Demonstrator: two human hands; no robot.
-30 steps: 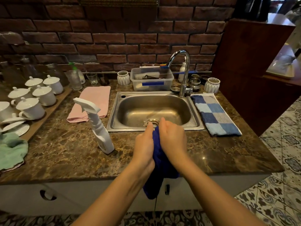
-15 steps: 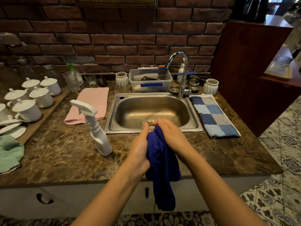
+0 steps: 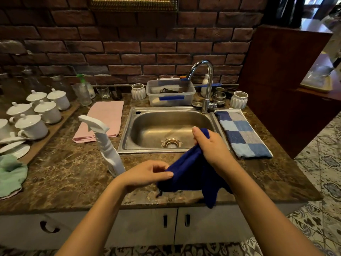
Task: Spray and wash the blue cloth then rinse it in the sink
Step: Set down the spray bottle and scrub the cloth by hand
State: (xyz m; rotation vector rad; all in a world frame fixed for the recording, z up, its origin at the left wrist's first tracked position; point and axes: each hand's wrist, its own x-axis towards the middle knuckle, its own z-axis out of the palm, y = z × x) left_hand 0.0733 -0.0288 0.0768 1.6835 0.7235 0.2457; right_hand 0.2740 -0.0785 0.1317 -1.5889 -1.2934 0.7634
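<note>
Blue cloth [image 3: 186, 174] stretched between both hands above worktop [image 3: 60, 174] front edge, just short of sink [image 3: 166, 126]. Left hand [image 3: 145, 174] fingers pinch lower left corner. Right hand [image 3: 212, 146] fingers clamp upper end near sink rim. Loose tail hangs over cabinet front. White spray bottle [image 3: 107, 145] upright left of hands, apparently apart from cloth.

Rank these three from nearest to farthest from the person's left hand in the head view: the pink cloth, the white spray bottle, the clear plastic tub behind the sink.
Measured from the left hand:
1. White spray bottle, just to its left on the counter.
2. Pink cloth, farther back, left of the sink.
3. Clear plastic tub, behind the sink by the wall.
</note>
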